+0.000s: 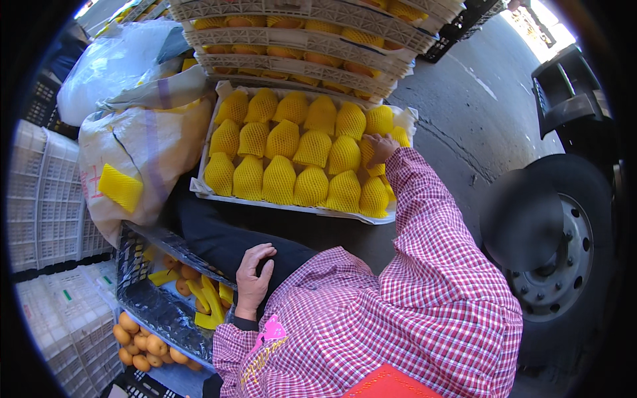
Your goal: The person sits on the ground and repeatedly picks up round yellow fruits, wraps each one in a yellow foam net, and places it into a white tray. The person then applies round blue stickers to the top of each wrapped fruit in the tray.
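A white tray (204,188) holds rows of fruit in yellow foam nets (279,179). At its right side my right hand (379,147) is closed over one netted fruit, its sleeve reaching up from the lower right. My left hand (255,282) rests near my dark-trousered thigh, fingers loosely bent and apart, holding nothing. Left of it, a dark crate (133,255) holds round orange-brown fruit and loose yellow foam nets (209,302). More bare fruit (152,345) lies below on a blue surface.
Stacked trays of netted fruit (298,53) rise behind. Bulging sacks (139,152) and white plastic crates (53,192) are on the left, with a yellow foam net on one sack. A vehicle wheel (564,272) is at the right, beside the concrete ground (458,106).
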`<state>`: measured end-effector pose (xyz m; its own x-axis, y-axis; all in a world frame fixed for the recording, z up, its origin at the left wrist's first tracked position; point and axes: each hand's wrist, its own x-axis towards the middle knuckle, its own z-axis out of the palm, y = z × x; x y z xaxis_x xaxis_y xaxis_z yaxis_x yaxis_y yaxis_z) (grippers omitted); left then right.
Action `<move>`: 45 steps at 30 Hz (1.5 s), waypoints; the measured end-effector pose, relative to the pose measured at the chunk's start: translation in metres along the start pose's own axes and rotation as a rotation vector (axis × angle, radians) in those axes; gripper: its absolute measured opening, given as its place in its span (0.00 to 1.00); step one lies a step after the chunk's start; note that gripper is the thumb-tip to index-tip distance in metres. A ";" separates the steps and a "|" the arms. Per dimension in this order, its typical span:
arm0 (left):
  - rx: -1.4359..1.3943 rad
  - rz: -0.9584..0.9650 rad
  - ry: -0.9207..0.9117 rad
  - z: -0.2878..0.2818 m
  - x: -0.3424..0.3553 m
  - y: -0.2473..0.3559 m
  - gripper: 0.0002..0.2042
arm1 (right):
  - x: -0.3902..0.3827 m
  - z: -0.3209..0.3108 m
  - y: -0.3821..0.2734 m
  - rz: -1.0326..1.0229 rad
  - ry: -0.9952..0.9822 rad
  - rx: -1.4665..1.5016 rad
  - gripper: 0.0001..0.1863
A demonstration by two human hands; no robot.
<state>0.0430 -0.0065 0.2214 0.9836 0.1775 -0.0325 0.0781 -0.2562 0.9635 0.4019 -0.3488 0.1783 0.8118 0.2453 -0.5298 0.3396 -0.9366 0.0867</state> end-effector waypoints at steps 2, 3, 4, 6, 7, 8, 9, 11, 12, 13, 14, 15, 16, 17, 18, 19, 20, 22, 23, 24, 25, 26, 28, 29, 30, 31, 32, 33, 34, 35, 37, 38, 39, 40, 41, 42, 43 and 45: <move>-0.072 -0.048 0.030 0.001 0.002 -0.001 0.10 | -0.005 0.005 -0.013 0.016 -0.004 -0.001 0.54; -0.038 -0.043 0.025 0.000 0.001 0.002 0.10 | -0.011 0.012 -0.013 0.023 0.017 0.038 0.53; 0.003 -0.033 0.031 0.000 0.003 0.005 0.09 | -0.013 0.015 -0.015 0.021 0.048 0.077 0.52; 0.049 0.014 0.016 0.002 0.009 0.007 0.09 | -0.010 0.043 -0.001 0.065 0.164 0.155 0.52; 0.043 0.056 0.030 0.004 0.007 0.001 0.09 | -0.002 0.056 0.001 0.071 0.237 0.112 0.53; 0.037 0.096 0.046 0.007 0.010 -0.006 0.10 | 0.010 0.065 0.004 0.076 0.310 0.068 0.55; 0.018 0.078 0.076 0.006 0.008 -0.006 0.10 | 0.027 0.059 0.002 0.047 0.243 0.018 0.54; 0.024 0.108 0.078 0.013 0.008 -0.005 0.11 | 0.037 0.047 0.011 0.045 0.082 -0.053 0.49; 0.081 0.173 0.078 0.011 0.005 -0.004 0.13 | 0.040 0.030 -0.007 0.023 -0.007 -0.092 0.46; 0.104 0.167 0.083 0.010 0.002 0.003 0.13 | 0.038 0.017 -0.035 -0.106 0.145 -0.063 0.43; 0.118 0.162 0.080 0.007 -0.002 0.008 0.14 | 0.029 0.003 -0.060 -0.228 0.289 -0.026 0.41; 0.069 0.133 0.141 0.003 -0.005 0.008 0.14 | 0.022 -0.016 -0.084 -0.344 0.425 0.019 0.38; 0.012 0.106 0.194 -0.001 -0.010 0.007 0.13 | 0.009 -0.038 -0.126 -0.470 0.406 0.235 0.34; -0.050 0.104 0.232 -0.003 -0.016 0.001 0.13 | -0.005 -0.051 -0.171 -0.569 0.388 0.453 0.31; -0.166 0.066 0.284 -0.006 -0.021 -0.001 0.13 | 0.001 -0.050 -0.202 -0.713 0.420 0.550 0.28; -0.225 0.043 0.361 -0.014 -0.030 -0.003 0.13 | -0.021 -0.064 -0.253 -0.759 0.271 0.694 0.26; -0.286 0.028 0.427 -0.023 -0.037 -0.003 0.13 | -0.031 -0.072 -0.293 -0.866 0.268 0.682 0.27; -0.157 0.040 0.567 -0.045 -0.056 -0.011 0.13 | -0.041 -0.091 -0.373 -1.096 0.281 0.498 0.31; -0.139 0.009 0.651 -0.053 -0.069 -0.018 0.13 | -0.041 -0.094 -0.413 -1.185 0.348 0.451 0.32; -0.128 -0.022 0.727 -0.060 -0.084 -0.021 0.13 | -0.034 -0.097 -0.450 -1.253 0.466 0.379 0.34; -0.128 -0.056 0.830 -0.066 -0.103 -0.030 0.13 | -0.033 -0.099 -0.491 -1.269 0.508 0.348 0.35; -0.128 -0.093 0.941 -0.072 -0.125 -0.032 0.13 | -0.032 -0.099 -0.531 -1.295 0.592 0.275 0.38; -0.088 -0.142 1.096 -0.085 -0.161 -0.031 0.15 | -0.025 -0.111 -0.575 -1.298 0.781 0.106 0.42; -0.042 -0.197 1.160 -0.092 -0.179 -0.026 0.15 | -0.015 -0.106 -0.592 -1.282 0.783 0.034 0.45; 0.006 -0.255 1.223 -0.100 -0.197 -0.021 0.15 | 0.007 -0.106 -0.605 -1.270 0.788 -0.037 0.47; 0.031 -0.252 1.278 -0.107 -0.212 -0.015 0.14 | 0.039 -0.104 -0.610 -1.193 0.749 -0.141 0.47; 0.043 -0.240 1.327 -0.114 -0.223 -0.014 0.14 | 0.081 -0.107 -0.608 -1.185 0.748 -0.126 0.45; 0.060 -0.247 1.389 -0.116 -0.237 -0.011 0.14 | 0.082 -0.107 -0.616 -1.211 0.798 -0.129 0.42; 0.076 -0.240 1.441 -0.120 -0.247 -0.007 0.14 | 0.076 -0.115 -0.623 -1.194 0.755 -0.184 0.41; 0.133 -0.256 1.446 -0.124 -0.255 -0.001 0.14 | 0.076 -0.120 -0.625 -1.186 0.743 -0.148 0.42; 0.180 -0.316 1.420 -0.135 -0.266 0.011 0.13 | 0.044 -0.113 -0.637 -1.168 0.648 -0.176 0.43; 0.213 -0.324 1.404 -0.135 -0.268 0.010 0.12 | 0.010 -0.111 -0.653 -1.186 0.646 -0.208 0.42; 0.181 -0.340 1.375 -0.139 -0.269 0.010 0.13 | -0.025 -0.112 -0.667 -1.197 0.653 -0.244 0.42; 0.240 -0.319 1.327 -0.146 -0.270 0.014 0.14 | -0.066 -0.107 -0.684 -1.289 0.643 -0.216 0.39; 0.238 -0.329 1.287 -0.148 -0.271 0.010 0.10 | -0.109 -0.104 -0.705 -1.386 0.636 -0.200 0.37; 0.173 -0.372 1.195 -0.153 -0.276 0.016 0.10 | -0.148 -0.096 -0.729 -1.559 0.543 -0.137 0.34; 0.213 -0.324 1.123 -0.166 -0.279 0.015 0.10 | -0.187 -0.088 -0.754 -1.736 0.492 -0.043 0.32; 0.201 -0.273 1.017 -0.191 -0.284 0.014 0.10 | -0.277 -0.064 -0.811 -2.024 0.363 0.067 0.29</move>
<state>-0.2659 0.1210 0.2953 0.3384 0.9371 0.0859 0.3918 -0.2233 0.8925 -0.0681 0.3587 0.3092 -0.5744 0.7432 0.3433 0.6771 0.6670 -0.3110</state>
